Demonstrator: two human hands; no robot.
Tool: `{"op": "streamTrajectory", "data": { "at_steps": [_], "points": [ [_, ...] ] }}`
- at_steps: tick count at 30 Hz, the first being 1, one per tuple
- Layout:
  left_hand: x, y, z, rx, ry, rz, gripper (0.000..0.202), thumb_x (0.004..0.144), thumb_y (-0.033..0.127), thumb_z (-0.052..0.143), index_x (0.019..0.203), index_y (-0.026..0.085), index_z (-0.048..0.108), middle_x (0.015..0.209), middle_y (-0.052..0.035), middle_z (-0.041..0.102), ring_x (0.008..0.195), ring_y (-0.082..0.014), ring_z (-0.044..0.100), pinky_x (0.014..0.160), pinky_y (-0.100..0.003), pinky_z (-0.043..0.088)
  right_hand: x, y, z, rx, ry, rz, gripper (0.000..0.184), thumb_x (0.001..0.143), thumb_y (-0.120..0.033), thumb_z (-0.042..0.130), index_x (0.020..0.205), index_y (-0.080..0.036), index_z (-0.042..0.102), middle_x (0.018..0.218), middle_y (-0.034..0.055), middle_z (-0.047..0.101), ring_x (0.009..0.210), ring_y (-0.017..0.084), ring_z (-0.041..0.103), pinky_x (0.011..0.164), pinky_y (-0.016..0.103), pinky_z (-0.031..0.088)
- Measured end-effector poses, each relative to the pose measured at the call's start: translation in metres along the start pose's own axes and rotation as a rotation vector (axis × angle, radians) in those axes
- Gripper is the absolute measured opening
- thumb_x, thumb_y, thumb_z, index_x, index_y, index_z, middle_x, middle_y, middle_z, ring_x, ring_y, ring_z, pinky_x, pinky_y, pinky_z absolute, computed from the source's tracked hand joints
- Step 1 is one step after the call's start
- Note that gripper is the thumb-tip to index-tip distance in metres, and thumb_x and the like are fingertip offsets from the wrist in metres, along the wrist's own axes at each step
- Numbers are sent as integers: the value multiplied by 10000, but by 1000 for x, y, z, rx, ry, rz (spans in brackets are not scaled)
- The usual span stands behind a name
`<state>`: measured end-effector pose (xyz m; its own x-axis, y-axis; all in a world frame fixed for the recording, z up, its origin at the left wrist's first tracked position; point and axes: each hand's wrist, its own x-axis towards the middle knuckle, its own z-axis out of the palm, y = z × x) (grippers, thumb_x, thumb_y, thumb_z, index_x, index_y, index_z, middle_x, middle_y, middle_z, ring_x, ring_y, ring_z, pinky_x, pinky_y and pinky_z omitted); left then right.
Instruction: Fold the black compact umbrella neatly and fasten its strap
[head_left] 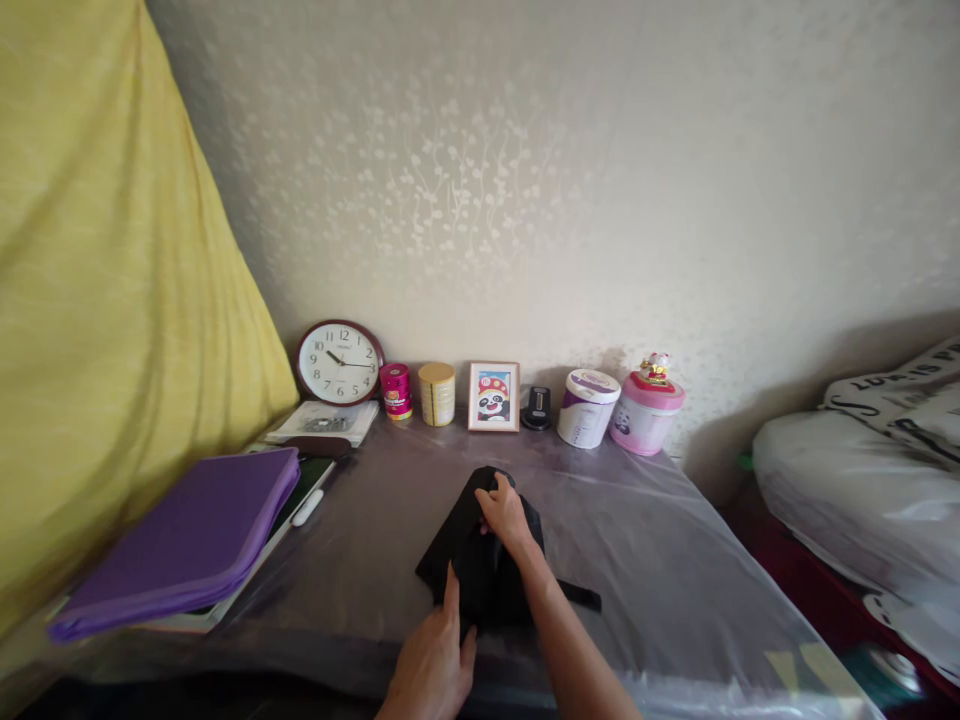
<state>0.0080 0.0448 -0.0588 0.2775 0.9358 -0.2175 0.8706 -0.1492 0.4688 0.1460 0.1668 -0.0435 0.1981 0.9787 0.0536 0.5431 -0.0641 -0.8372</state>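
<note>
Black cloth piece (487,578) in play, out in front of the picture frame (494,397) on the near side of the table (352,560), and it's two-handed work! The right hand (504,512), nearer the frame, has its fingers curled and pinching a fold on the frame-facing part. The left hand (441,650), farther from the frame, puts a straight forefinger against the near left portion, thumb apart; whether those fingers grip any fabric, I cannot tell. A dark strap (581,594) pokes out, to the right of the frame's line, flat on the table. Good technique here, I'd say: left steadies the near side, right works its fold lightly, so the soft cloth doesn't skid over that slick plastic cover (660,560). And mind that strap, it could get trapped underneath; better kept out to the side, clear of the folds.
</note>
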Motion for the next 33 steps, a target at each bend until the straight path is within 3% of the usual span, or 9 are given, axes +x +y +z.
{"op": "streamTrajectory", "data": {
  "at_steps": [7, 12, 16, 21, 25, 33],
  "points": [
    [-2, 4, -1, 29, -17, -43, 593, 857, 276, 321, 1375, 67, 121, 1047, -154, 606, 935, -184, 579, 765, -251, 382, -8, -8, -5, -104, -86, -105, 376, 820, -274, 395, 1138, -92, 478, 521, -23, 610, 479, 113, 578, 543, 207, 408],
    [-4, 6, -4, 44, -23, -64, 577, 862, 288, 303, 1369, 58, 150, 1065, -162, 598, 967, -190, 567, 788, -255, 374, -39, -1, 0, -152, 49, -391, 308, 808, -201, 442, 1100, -185, 539, 803, 19, 657, 730, 133, 593, 682, 234, 420],
    [-3, 3, -1, 53, 3, -57, 589, 858, 277, 324, 1365, 40, 140, 1043, -162, 607, 940, -197, 582, 770, -254, 381, -63, 0, 3, -212, 0, -629, 200, 818, -164, 464, 916, -224, 628, 890, 10, 654, 840, 141, 548, 796, 275, 372],
    [-6, -2, 4, -5, 103, -39, 640, 869, 293, 307, 1369, 29, 9, 1036, -158, 617, 888, -194, 608, 731, -242, 393, -77, -1, 0, -248, -16, -667, 178, 848, -191, 460, 868, -229, 633, 907, 1, 654, 872, 147, 519, 803, 292, 347],
    [-9, 1, 2, -12, 90, 2, 711, 857, 265, 337, 1367, 101, -130, 1063, -112, 615, 875, -166, 611, 712, -220, 387, -77, 0, 0, -251, -14, -656, 185, 851, -187, 456, 836, -226, 637, 913, 1, 654, 877, 148, 513, 802, 293, 345],
    [-3, 2, 4, 65, 6, -19, 637, 864, 235, 319, 1387, 115, -25, 1057, -113, 612, 873, -167, 604, 717, -231, 384, -75, -1, -9, -64, -93, -721, 237, 873, -172, 394, 922, -206, 623, 939, 23, 646, 886, 126, 555, 840, 285, 387]
  ]
}}
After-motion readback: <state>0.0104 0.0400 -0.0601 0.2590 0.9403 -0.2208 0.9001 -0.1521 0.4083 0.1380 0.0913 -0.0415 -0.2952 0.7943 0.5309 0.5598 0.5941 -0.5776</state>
